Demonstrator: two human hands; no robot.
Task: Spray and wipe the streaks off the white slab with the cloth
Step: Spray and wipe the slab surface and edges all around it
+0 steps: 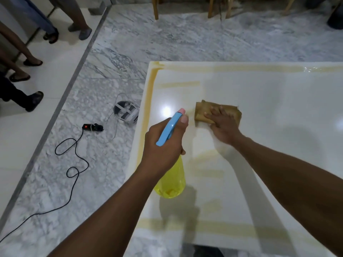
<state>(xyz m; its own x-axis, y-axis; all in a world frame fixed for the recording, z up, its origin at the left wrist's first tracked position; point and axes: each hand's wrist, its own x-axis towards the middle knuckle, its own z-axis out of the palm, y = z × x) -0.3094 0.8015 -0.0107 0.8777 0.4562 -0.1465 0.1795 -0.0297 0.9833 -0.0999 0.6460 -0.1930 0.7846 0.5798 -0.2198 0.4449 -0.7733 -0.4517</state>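
A glossy white slab (269, 112) lies on the marble floor, with yellowish streaks (250, 68) along its far, left and near edges and fainter ones in the middle. My left hand (163, 143) grips a spray bottle (172, 182) with a yellow body and blue trigger head, its pink nozzle pointing forward over the slab's left part. My right hand (222, 123) presses flat on a folded brown cloth (202, 112) on the slab, just right of the nozzle.
On the marble floor left of the slab lie a white headset (126, 113) and a black power strip (92, 127) with a long looping cable. Several people's legs stand at the far left. Wooden furniture legs (155, 8) stand at the back.
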